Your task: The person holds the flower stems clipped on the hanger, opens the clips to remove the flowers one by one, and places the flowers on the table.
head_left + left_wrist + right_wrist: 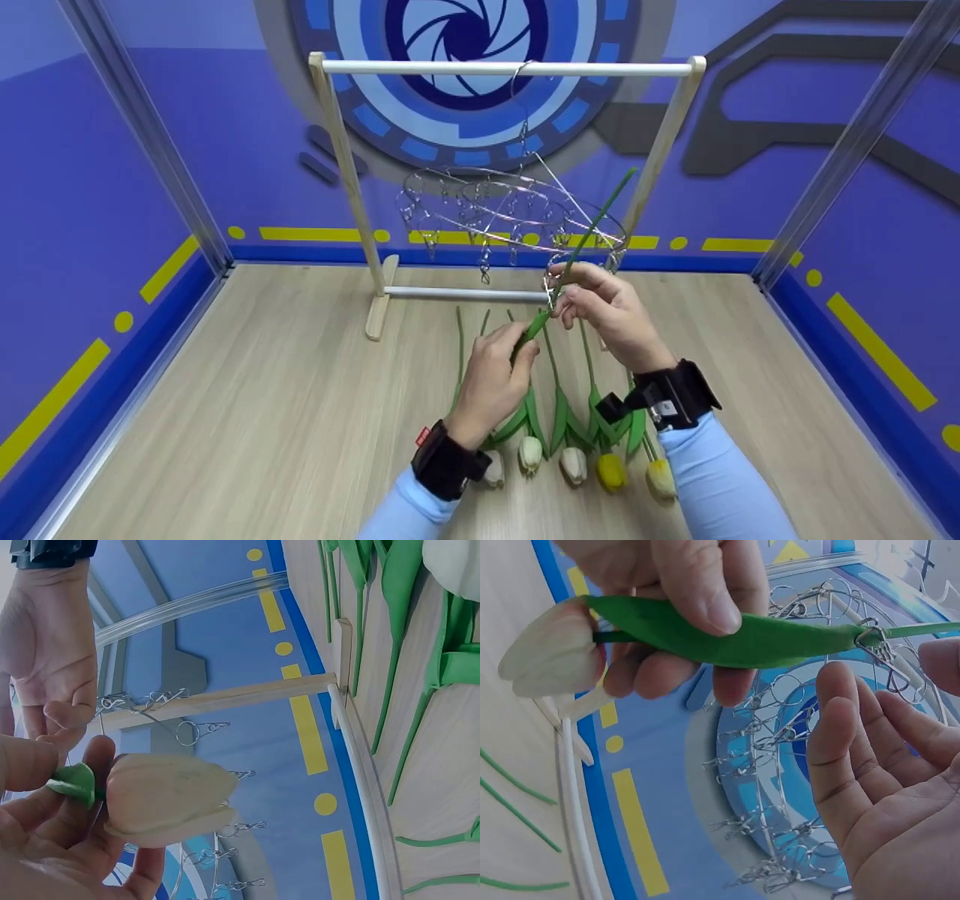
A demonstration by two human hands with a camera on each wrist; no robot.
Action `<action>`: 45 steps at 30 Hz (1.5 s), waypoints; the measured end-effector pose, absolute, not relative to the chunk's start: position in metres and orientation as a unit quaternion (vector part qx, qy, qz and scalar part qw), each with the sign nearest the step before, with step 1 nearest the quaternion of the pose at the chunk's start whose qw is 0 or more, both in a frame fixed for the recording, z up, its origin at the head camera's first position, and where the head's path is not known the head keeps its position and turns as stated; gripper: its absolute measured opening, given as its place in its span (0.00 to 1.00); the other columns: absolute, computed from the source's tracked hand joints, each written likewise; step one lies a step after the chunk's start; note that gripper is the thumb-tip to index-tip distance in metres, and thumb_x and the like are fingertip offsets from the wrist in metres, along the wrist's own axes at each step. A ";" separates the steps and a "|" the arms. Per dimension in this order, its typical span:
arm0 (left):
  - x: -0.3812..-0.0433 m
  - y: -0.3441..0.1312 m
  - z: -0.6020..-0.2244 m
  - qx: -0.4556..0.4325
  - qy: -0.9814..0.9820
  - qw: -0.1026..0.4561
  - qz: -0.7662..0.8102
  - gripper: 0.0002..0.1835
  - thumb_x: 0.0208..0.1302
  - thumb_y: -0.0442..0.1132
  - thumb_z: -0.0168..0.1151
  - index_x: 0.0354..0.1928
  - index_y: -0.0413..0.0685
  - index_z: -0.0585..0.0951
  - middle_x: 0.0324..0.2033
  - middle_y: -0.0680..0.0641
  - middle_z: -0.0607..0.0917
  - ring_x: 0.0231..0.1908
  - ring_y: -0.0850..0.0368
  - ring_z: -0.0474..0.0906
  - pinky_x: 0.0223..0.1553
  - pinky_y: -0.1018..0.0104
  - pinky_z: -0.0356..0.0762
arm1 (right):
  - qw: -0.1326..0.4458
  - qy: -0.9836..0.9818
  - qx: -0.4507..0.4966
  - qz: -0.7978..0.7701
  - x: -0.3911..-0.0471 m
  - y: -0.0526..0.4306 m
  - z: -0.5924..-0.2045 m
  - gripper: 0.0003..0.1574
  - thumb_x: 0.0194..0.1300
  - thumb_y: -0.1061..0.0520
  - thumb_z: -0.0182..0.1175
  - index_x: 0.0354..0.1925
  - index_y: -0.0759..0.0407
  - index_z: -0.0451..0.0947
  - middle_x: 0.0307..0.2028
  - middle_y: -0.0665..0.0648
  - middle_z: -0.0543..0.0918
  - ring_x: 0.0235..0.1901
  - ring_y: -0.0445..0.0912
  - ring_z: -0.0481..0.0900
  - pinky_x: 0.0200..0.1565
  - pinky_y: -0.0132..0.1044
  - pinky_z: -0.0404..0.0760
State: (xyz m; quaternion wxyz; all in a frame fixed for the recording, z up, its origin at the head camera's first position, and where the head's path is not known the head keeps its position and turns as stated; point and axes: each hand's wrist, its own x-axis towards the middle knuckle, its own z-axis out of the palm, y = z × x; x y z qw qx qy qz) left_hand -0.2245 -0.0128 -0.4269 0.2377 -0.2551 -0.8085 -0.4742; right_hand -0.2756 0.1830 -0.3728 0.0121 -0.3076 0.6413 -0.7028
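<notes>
My left hand (491, 375) grips an artificial tulip by its green leaf (780, 641) and stem. The pale cream tulip bloom (169, 799) sticks out past the fingers in the left wrist view. A wire clip (881, 652) sits on the stem at the narrow end of the leaf, and the bare stem (600, 217) runs up beyond it. My right hand (611, 315) is beside that clip, fingers loosely bent; in the right wrist view they appear apart from it. The clip belongs to a round metal clip hanger (517, 202) with several clips.
The hanger hangs from the white rod (420, 67) of a wooden-sided rack (349, 172). On the table (285, 405), several more tulips lie in a row, among them a yellow tulip (611, 472) and a white tulip (530, 454). Blue patterned walls (97, 187) enclose the table.
</notes>
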 end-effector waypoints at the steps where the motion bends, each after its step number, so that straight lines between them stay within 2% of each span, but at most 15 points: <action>1: -0.225 -0.013 -0.427 -0.260 -0.806 0.234 -0.478 0.08 0.77 0.33 0.57 0.48 0.39 0.83 0.31 0.47 0.83 0.27 0.59 0.74 0.32 0.68 0.72 | 0.022 0.632 -0.309 -0.710 -0.277 0.182 -0.373 0.21 0.79 0.64 0.52 0.64 0.71 0.73 0.51 0.59 0.84 0.37 0.45 0.82 0.35 0.32 0.81; 3: -0.226 -0.014 -0.427 -0.267 -0.802 0.227 -0.484 0.07 0.77 0.32 0.55 0.45 0.39 0.83 0.31 0.46 0.84 0.26 0.59 0.74 0.30 0.70 0.71 | 0.044 0.614 -0.312 -0.724 -0.280 0.181 -0.373 0.20 0.79 0.63 0.51 0.64 0.66 0.75 0.51 0.58 0.85 0.37 0.45 0.82 0.36 0.32 0.80; 8: -0.226 -0.015 -0.426 -0.270 -0.801 0.193 -0.499 0.09 0.79 0.33 0.52 0.43 0.40 0.82 0.33 0.44 0.87 0.32 0.55 0.81 0.35 0.66 0.76 | 0.090 0.572 -0.328 -0.746 -0.285 0.178 -0.372 0.19 0.79 0.65 0.49 0.61 0.59 0.79 0.51 0.58 0.85 0.38 0.44 0.80 0.37 0.32 0.77; 13: -0.223 -0.018 -0.424 -0.265 -0.795 0.143 -0.527 0.10 0.80 0.32 0.50 0.44 0.40 0.82 0.34 0.44 0.88 0.34 0.52 0.83 0.36 0.66 0.77 | 0.111 0.548 -0.351 -0.751 -0.288 0.177 -0.372 0.19 0.78 0.68 0.47 0.58 0.61 0.81 0.47 0.57 0.83 0.34 0.43 0.77 0.36 0.32 0.76; 18: -0.221 -0.021 -0.424 -0.262 -0.785 0.103 -0.553 0.10 0.80 0.32 0.50 0.45 0.40 0.82 0.33 0.44 0.88 0.29 0.58 0.78 0.32 0.70 0.74 | 0.132 0.537 -0.377 -0.743 -0.290 0.176 -0.372 0.23 0.78 0.69 0.45 0.62 0.62 0.79 0.48 0.57 0.84 0.36 0.43 0.78 0.38 0.32 0.76; 21: -0.219 -0.024 -0.423 -0.263 -0.778 0.090 -0.563 0.10 0.80 0.32 0.50 0.45 0.41 0.82 0.32 0.45 0.87 0.26 0.61 0.75 0.30 0.71 0.72 | 0.138 0.535 -0.385 -0.739 -0.291 0.175 -0.371 0.23 0.78 0.69 0.45 0.61 0.61 0.80 0.48 0.58 0.85 0.36 0.43 0.78 0.38 0.32 0.76; 29: -0.213 -0.035 -0.426 -0.264 -0.765 0.070 -0.583 0.12 0.81 0.32 0.48 0.49 0.41 0.82 0.32 0.47 0.86 0.27 0.51 0.79 0.32 0.71 0.74 | 0.163 0.537 -0.401 -0.724 -0.292 0.169 -0.371 0.21 0.79 0.68 0.45 0.62 0.63 0.79 0.50 0.55 0.86 0.37 0.44 0.82 0.40 0.32 0.77; 33: -0.209 -0.040 -0.429 -0.254 -0.766 0.080 -0.586 0.12 0.81 0.32 0.49 0.53 0.40 0.82 0.35 0.45 0.88 0.27 0.55 0.78 0.35 0.68 0.77 | 0.162 0.550 -0.398 -0.716 -0.292 0.166 -0.372 0.17 0.80 0.65 0.49 0.58 0.62 0.80 0.49 0.55 0.86 0.36 0.43 0.81 0.40 0.33 0.78; 37: -0.206 -0.042 -0.429 -0.244 -0.782 0.122 -0.560 0.12 0.79 0.34 0.53 0.56 0.40 0.81 0.36 0.47 0.89 0.30 0.61 0.79 0.36 0.68 0.77 | 0.139 0.569 -0.387 -0.712 -0.290 0.163 -0.374 0.14 0.80 0.62 0.53 0.55 0.56 0.82 0.43 0.52 0.85 0.35 0.43 0.81 0.40 0.33 0.79; 41: -0.204 -0.041 -0.427 -0.231 -0.793 0.171 -0.537 0.13 0.77 0.36 0.58 0.58 0.40 0.79 0.37 0.48 0.89 0.36 0.57 0.83 0.34 0.66 0.78 | 0.110 0.586 -0.365 -0.715 -0.288 0.160 -0.374 0.11 0.79 0.59 0.56 0.54 0.54 0.81 0.36 0.51 0.84 0.33 0.43 0.81 0.38 0.32 0.79; 45: -0.204 -0.039 -0.428 -0.218 -0.798 0.219 -0.518 0.11 0.74 0.38 0.63 0.54 0.42 0.80 0.37 0.49 0.88 0.40 0.55 0.84 0.35 0.62 0.80 | 0.093 0.597 -0.349 -0.716 -0.287 0.156 -0.375 0.10 0.79 0.58 0.57 0.54 0.56 0.80 0.33 0.51 0.83 0.32 0.43 0.81 0.37 0.32 0.79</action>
